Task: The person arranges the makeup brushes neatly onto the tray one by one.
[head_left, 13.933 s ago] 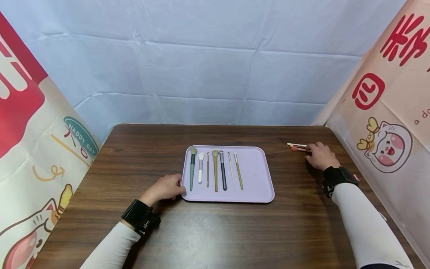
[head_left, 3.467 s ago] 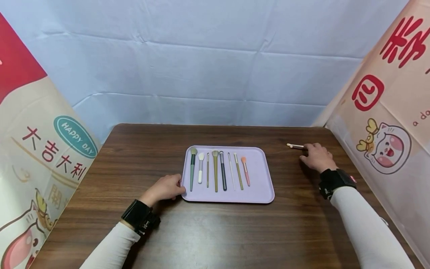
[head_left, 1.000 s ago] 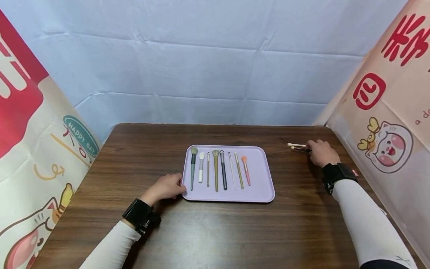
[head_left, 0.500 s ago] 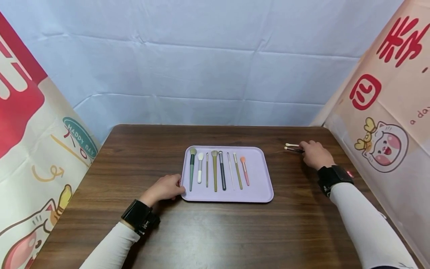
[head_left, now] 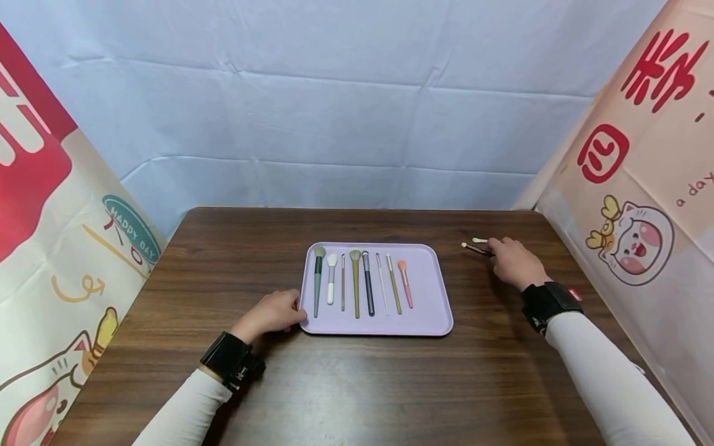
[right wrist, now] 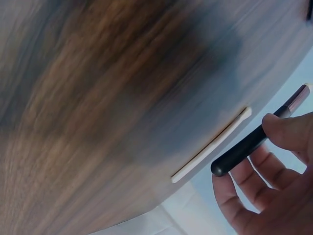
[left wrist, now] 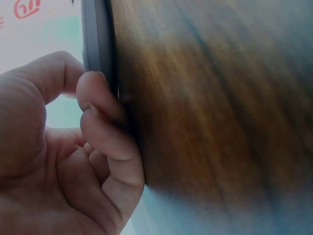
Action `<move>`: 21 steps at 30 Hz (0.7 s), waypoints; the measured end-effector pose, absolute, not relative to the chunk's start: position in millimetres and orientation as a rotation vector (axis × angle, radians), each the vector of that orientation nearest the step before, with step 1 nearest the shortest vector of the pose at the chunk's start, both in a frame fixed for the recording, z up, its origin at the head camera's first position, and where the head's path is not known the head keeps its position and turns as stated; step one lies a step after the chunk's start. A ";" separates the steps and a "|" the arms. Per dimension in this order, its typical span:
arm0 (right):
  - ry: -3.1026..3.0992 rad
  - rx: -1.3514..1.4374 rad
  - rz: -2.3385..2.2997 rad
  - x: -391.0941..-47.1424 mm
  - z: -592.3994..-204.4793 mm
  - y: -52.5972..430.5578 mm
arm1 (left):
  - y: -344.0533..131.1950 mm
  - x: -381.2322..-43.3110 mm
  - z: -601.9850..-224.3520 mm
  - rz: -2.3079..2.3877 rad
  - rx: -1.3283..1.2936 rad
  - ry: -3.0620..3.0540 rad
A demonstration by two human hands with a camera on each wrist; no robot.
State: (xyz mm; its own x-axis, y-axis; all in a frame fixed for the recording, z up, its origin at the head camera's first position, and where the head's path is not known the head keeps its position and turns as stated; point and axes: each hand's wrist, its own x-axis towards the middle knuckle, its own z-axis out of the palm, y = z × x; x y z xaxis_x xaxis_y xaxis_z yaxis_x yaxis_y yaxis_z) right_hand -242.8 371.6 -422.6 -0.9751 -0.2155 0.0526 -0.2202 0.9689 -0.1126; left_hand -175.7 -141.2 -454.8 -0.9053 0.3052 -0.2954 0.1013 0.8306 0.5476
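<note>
In the head view my right hand pinches a black makeup brush, its pale tip pointing left. The right wrist view shows the thumb over the black handle, with fingers behind it. A thin cream-coloured brush lies on the table beside that hand. My left hand grips the left edge of a lilac tray; up close, thumb and fingers meet at the tray's rim. On the tray several makeup brushes lie in a row, from a green one to a pink one.
The brown wooden table carries all of this. A pale blue cloth hangs behind it, and printed banners stand at the left and right. The tray's right part is bare.
The pink brush, earlier at the right beside the hand, now lies on the tray. My right hand has since taken the black brush and moved slightly left with it, away from the cream one.
</note>
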 end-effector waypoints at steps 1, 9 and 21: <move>-3.083 0.341 0.180 -242.1 -422.2 369.4 | -141.2 -175.7 -454.5 0.763 0.306 2.637; -3.132 0.312 0.222 -234.8 -416.5 352.4 | -142.0 -175.7 -455.9 0.769 0.316 2.638; -3.171 0.337 0.242 -223.3 -409.0 331.1 | -141.5 -175.6 -456.2 0.778 0.306 2.634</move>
State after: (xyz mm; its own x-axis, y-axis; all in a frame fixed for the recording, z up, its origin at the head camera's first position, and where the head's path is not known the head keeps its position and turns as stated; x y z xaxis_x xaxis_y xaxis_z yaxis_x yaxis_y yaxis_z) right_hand -223.3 331.1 -409.0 -0.9763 -0.2128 -0.0403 -0.2042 0.9664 -0.1560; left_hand -175.6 -141.5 -456.2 -0.9055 0.3079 -0.2918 0.0999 0.8233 0.5587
